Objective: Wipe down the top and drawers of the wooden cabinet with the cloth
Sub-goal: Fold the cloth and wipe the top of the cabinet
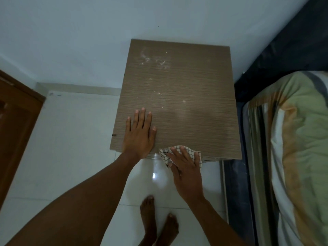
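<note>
The wooden cabinet (186, 86) stands against the wall, seen from above, with white dust smears near its far left part. My left hand (139, 134) lies flat on the top near the front left corner, fingers apart. My right hand (186, 167) presses a white checked cloth (166, 152) against the cabinet's front edge, fingers spread over it. The cloth hangs partly over the edge. The drawers are hidden below the top.
A bed (292, 157) with a green and white cover stands close on the right. A brown wooden door (16, 125) is at the left. My bare feet (158, 222) stand on the glossy white tile floor (71, 157) in front of the cabinet.
</note>
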